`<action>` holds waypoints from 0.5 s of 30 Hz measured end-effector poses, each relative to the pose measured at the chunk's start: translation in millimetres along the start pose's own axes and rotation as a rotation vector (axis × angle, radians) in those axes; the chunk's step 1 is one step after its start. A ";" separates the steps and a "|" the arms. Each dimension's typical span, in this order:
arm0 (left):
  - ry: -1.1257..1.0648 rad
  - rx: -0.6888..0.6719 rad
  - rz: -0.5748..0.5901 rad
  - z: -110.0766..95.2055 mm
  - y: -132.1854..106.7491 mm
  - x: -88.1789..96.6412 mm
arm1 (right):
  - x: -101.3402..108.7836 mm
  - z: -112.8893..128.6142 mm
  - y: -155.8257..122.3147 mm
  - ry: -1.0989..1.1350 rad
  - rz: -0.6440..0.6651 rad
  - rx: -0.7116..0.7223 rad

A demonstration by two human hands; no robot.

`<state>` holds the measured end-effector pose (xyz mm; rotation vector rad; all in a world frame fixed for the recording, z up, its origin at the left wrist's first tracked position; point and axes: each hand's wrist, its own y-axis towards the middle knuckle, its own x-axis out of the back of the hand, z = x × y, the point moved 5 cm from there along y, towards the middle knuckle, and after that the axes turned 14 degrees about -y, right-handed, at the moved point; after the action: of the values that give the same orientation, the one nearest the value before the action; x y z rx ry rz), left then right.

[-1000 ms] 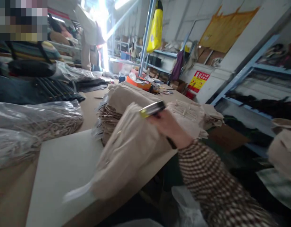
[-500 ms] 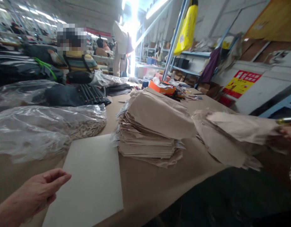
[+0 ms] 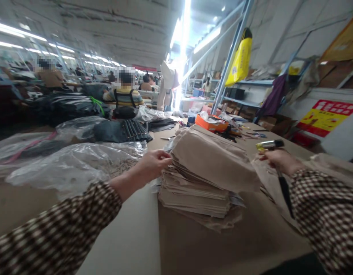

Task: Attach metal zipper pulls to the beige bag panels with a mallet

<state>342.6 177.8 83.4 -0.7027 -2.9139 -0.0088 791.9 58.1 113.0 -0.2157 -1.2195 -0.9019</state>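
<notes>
A thick stack of beige cut fabric pieces (image 3: 211, 162) lies in front of me, its upper layers slanting down to the right. My left hand (image 3: 156, 164) has its fingers bent together, the fingertips at the stack's upper left edge. Whether a layer is pinched between them is hidden. On the right, my right hand (image 3: 279, 160) is wrapped round a hammer-like tool (image 3: 269, 144) with a silver cylindrical head, a yellow end and a black end. Its black handle runs down below the wrist. More beige fabric (image 3: 268, 179) lies under that hand.
A white board (image 3: 130, 236) lies below my left forearm. To the left are clear plastic bags (image 3: 64, 164) and dark fabric pieces (image 3: 116, 130). An orange box (image 3: 211, 123) sits behind the stack, near scissors (image 3: 167, 138). Several people work farther back.
My left hand has moved up and right from over the white board to the stack's edge. My right hand has come inward with the tool. The view has shifted left.
</notes>
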 end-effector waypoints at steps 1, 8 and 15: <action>0.007 -0.071 -0.001 -14.5 12.5 -9.4 | -14.3 3.3 1.5 0.047 0.053 -0.041; -0.040 -0.108 0.048 -3.3 23.6 -31.8 | -56.1 -2.6 -4.8 0.288 0.163 -0.218; -0.080 0.079 -0.005 45.1 -9.5 13.9 | -26.9 7.0 -7.0 0.232 0.004 -0.272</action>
<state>319.8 177.4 41.0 -0.6993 -2.9730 0.1366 780.5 70.6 89.9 -0.3214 -0.8803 -1.0587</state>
